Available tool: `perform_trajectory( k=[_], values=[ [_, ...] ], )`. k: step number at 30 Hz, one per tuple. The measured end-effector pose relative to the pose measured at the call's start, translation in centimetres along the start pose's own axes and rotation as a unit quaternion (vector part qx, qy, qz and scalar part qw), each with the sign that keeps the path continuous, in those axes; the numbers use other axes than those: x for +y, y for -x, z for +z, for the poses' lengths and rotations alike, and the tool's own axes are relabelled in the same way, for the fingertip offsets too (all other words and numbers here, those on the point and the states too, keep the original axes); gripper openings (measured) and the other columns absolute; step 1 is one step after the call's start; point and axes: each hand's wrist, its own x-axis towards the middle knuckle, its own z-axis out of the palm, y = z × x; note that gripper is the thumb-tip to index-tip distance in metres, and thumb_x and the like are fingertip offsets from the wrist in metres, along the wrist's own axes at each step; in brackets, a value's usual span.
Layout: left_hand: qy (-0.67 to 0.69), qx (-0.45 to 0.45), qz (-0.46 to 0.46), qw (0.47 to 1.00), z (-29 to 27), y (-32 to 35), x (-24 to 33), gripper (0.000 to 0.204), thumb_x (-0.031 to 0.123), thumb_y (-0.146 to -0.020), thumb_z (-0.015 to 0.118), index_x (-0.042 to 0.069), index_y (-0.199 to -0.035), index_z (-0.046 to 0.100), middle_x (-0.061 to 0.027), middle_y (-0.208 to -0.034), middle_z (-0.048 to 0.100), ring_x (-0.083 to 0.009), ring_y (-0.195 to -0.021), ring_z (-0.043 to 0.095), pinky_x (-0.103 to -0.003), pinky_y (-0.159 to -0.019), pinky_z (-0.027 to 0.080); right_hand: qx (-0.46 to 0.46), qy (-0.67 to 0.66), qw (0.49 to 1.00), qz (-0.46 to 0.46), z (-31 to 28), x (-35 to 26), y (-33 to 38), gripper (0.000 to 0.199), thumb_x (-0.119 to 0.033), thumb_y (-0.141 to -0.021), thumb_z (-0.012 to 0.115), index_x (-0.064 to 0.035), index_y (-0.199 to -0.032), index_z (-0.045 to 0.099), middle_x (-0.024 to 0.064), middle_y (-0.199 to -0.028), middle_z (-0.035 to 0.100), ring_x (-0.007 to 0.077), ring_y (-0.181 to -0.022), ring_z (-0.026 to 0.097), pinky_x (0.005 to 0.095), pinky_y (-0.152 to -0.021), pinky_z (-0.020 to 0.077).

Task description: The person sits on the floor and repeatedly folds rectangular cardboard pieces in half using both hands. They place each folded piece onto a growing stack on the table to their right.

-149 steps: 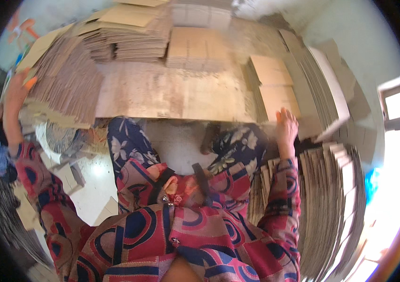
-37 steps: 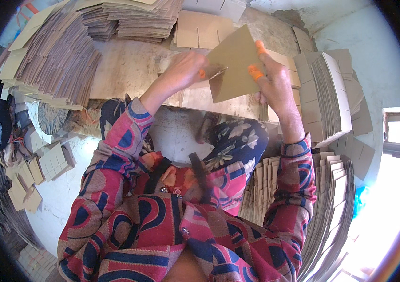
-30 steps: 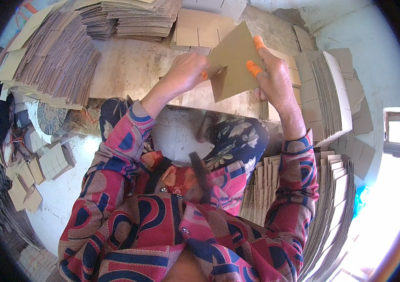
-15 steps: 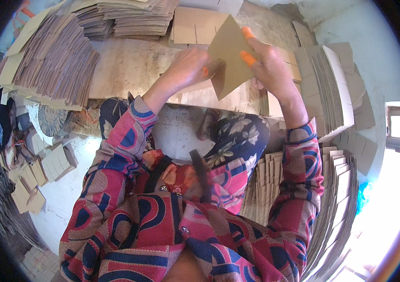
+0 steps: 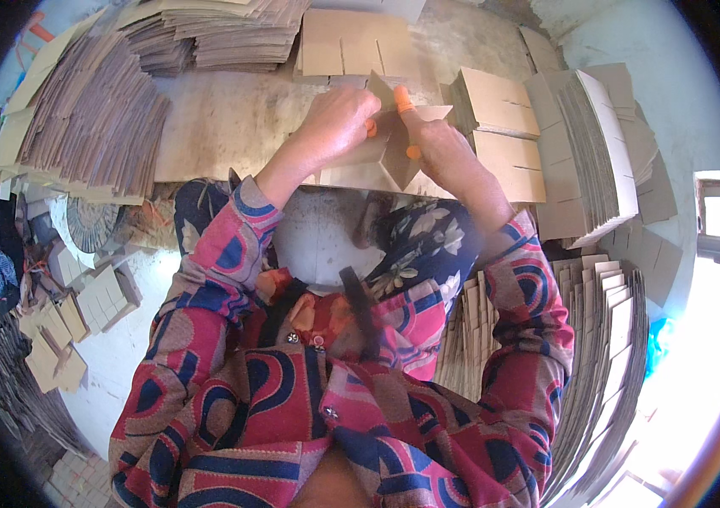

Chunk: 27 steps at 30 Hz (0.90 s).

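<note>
My left hand (image 5: 336,123) is closed on pieces of brown cardboard above the low wooden table, with an orange finger cover showing at its edge. My right hand (image 5: 449,154) wears orange covers on two fingers and grips a cardboard piece (image 5: 402,154) from the right side. The held pieces stand at angles and cross one another between my hands; whether they are slotted together I cannot tell. Just beyond my hands lies a stack of slotted cardboard sheets (image 5: 355,49). Two more slotted stacks, a far one (image 5: 499,102) and a near one (image 5: 508,165), lie right of my right hand.
A large leaning row of cardboard sheets (image 5: 89,110) fills the table's left end, with piled sheets (image 5: 241,38) behind. Upright cardboard (image 5: 588,157) stands at the right. Assembled dividers (image 5: 588,330) crowd beside my right arm. Loose cardboard pieces (image 5: 55,339) lie on the floor at left.
My right hand has moved left and slightly down, bringing its cardboard piece close against my left hand. The piece has turned from facing flat to nearly edge-on. My left hand stays nearly in place.
</note>
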Motion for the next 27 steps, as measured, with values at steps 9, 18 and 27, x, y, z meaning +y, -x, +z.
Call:
perform_trajectory(
  k=[9, 18, 27],
  values=[
    [0.044, 0.000, -0.063, 0.997, -3.2, 2.5, 0.1, 0.038, 0.033, -0.069, 0.076, 0.000, -0.074, 0.060, -0.0211, -0.070, 0.059, -0.0392, -0.066, 0.058, -0.046, -0.060, 0.043, 0.231, 0.008, 0.937, 0.263, -0.5, 7.5, 6.9, 0.063, -0.036, -0.087, 0.067, -0.0024, -0.135, 0.043, 0.0225, -0.108, 0.063, 0.0353, -0.099, 0.062, 0.0435, -0.079, 0.0503],
    [-0.022, -0.015, -0.032, 0.999, -2.0, 4.2, -1.7, 0.025, 0.025, -0.075, 0.072, 0.001, -0.075, 0.064, -0.0223, -0.069, 0.059, -0.0396, -0.065, 0.059, -0.046, -0.059, 0.044, -0.040, 0.107, 0.909, 0.400, 4.8, 15.1, 10.8, 0.075, -0.059, -0.076, 0.069, 0.0072, -0.109, 0.061, 0.0285, -0.110, 0.062, 0.0411, -0.107, 0.059, 0.0503, -0.088, 0.0481],
    [0.014, -0.006, -0.059, 0.998, -2.2, 4.3, -1.1, 0.028, 0.027, -0.077, 0.072, 0.001, -0.074, 0.064, -0.0224, -0.067, 0.059, -0.0395, -0.065, 0.060, -0.046, -0.058, 0.045, -0.030, 0.211, 0.962, 0.168, 6.7, 14.3, 11.1, 0.016, -0.012, -0.082, 0.060, 0.0021, -0.076, 0.064, 0.0219, -0.084, 0.067, 0.0385, -0.076, 0.067, 0.0443, -0.068, 0.0550]
  ],
)
